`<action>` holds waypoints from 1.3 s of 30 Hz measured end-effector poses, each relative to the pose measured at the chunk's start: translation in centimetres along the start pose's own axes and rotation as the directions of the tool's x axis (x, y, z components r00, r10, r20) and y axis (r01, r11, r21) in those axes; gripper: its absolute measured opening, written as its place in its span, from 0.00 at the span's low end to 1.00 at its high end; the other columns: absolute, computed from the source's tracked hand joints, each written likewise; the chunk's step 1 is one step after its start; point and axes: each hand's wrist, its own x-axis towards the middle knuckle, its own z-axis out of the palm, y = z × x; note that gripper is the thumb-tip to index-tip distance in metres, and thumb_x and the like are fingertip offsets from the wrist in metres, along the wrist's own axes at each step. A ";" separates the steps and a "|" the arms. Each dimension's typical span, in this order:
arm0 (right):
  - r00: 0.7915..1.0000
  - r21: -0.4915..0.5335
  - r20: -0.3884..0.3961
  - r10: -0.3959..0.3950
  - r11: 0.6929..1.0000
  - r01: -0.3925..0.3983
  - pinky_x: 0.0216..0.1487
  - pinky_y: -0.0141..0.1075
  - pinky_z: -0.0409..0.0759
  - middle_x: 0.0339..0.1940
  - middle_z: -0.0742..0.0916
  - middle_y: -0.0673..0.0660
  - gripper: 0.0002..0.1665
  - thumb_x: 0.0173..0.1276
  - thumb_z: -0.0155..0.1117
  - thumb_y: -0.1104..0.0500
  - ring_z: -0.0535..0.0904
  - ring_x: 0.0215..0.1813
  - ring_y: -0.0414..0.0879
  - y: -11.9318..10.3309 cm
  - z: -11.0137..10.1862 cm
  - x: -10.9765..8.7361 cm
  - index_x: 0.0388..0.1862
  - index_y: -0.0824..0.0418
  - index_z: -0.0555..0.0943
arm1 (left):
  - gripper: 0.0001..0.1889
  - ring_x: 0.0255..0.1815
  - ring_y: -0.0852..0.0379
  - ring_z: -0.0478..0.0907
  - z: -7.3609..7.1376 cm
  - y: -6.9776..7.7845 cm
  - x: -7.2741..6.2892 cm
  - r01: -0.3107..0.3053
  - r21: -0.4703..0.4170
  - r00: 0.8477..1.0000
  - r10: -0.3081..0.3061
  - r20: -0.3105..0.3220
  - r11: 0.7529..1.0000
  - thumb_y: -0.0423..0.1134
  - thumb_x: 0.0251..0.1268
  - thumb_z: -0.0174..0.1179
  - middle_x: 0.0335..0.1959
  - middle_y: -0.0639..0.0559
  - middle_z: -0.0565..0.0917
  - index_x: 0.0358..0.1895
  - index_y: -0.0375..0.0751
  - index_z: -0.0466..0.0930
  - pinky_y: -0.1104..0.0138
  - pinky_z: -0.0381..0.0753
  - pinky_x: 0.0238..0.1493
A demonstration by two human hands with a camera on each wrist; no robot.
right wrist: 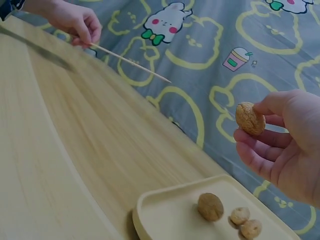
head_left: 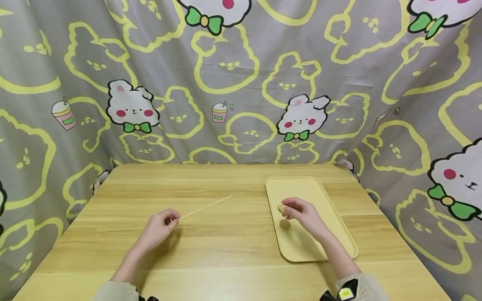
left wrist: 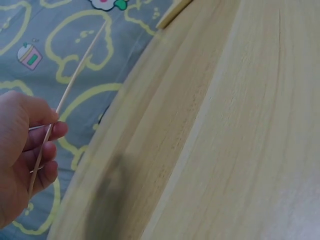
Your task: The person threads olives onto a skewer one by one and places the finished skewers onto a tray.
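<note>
My left hand [head_left: 161, 225] pinches a thin wooden skewer [head_left: 205, 207] near one end, between thumb and forefinger. The skewer's long part slants up and to the right above the table, its pointed tip [right wrist: 168, 80] bare. Over the tray, my right hand [head_left: 306, 216] pinches a round brown piece [right wrist: 250, 119] with a cracked, wrinkled surface between thumb and fingertips. Below it, a darker round brown piece [right wrist: 210, 207] lies on the yellow tray [head_left: 320, 196]. Two smaller tan pieces [right wrist: 240, 215] sit beside that one in the right wrist view; my right hand hides them in the head view.
The tray has a low raised rim and stands on the right side of the wooden table [head_left: 211, 246]. A grey curtain [head_left: 241, 138] with yellow and white cartoon figures hangs behind the table and along both sides.
</note>
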 end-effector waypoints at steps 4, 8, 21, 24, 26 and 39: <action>0.999 0.048 0.005 0.044 0.998 -0.044 0.42 0.37 0.79 0.40 0.82 0.62 0.20 0.67 0.58 0.61 0.80 0.37 0.46 0.0 0.8 0.8 0.50 0.75 0.73 | 0.04 0.29 0.59 0.70 -0.2 0.3 -0.1 -0.014 -0.003 1.000 0.014 0.013 1.000 0.27 0.60 0.58 0.28 0.51 0.79 0.37 0.35 0.80 0.69 0.71 0.30; 0.996 0.074 0.006 0.091 0.993 -0.091 0.42 0.36 0.79 0.37 0.82 0.59 0.20 0.67 0.58 0.59 0.80 0.37 0.47 0.0 1.5 1.3 0.50 0.75 0.74 | 0.04 0.30 0.60 0.72 0.0 1.1 -0.2 -0.066 0.007 0.996 0.066 0.051 0.998 0.27 0.60 0.58 0.31 0.50 0.81 0.36 0.35 0.81 0.69 0.73 0.31; 0.996 0.121 0.021 0.085 0.989 -0.086 0.41 0.39 0.79 0.33 0.83 0.55 0.19 0.66 0.57 0.64 0.80 0.33 0.44 0.1 3.5 1.8 0.50 0.79 0.73 | 0.04 0.30 0.64 0.72 1.1 3.4 0.0 -0.212 -0.016 0.973 0.213 0.090 0.977 0.35 0.61 0.61 0.31 0.55 0.81 0.36 0.39 0.84 0.70 0.74 0.30; 0.996 0.113 0.023 0.090 0.989 -0.092 0.42 0.41 0.79 0.33 0.83 0.55 0.19 0.66 0.58 0.64 0.81 0.34 0.44 0.1 3.8 1.8 0.50 0.78 0.74 | 0.04 0.30 0.65 0.73 1.2 3.6 0.1 -0.239 -0.022 0.967 0.240 0.085 0.971 0.34 0.60 0.61 0.31 0.56 0.81 0.35 0.40 0.84 0.70 0.74 0.30; 0.995 0.116 0.028 0.096 0.988 -0.099 0.43 0.41 0.79 0.35 0.84 0.55 0.19 0.66 0.58 0.63 0.81 0.34 0.44 0.2 3.9 1.8 0.50 0.77 0.74 | 0.04 0.30 0.65 0.73 1.3 3.7 0.1 -0.249 -0.027 0.964 0.251 0.085 0.968 0.34 0.60 0.62 0.31 0.56 0.81 0.35 0.40 0.84 0.70 0.74 0.31; 0.992 0.131 0.109 0.065 0.988 -0.079 0.42 0.41 0.79 0.38 0.82 0.56 0.21 0.64 0.61 0.64 0.79 0.35 0.42 0.2 4.2 1.8 0.51 0.78 0.72 | 0.04 0.30 0.65 0.73 1.5 4.0 0.1 -0.267 -0.030 0.959 0.269 0.084 0.963 0.32 0.59 0.62 0.30 0.57 0.81 0.35 0.41 0.85 0.70 0.74 0.29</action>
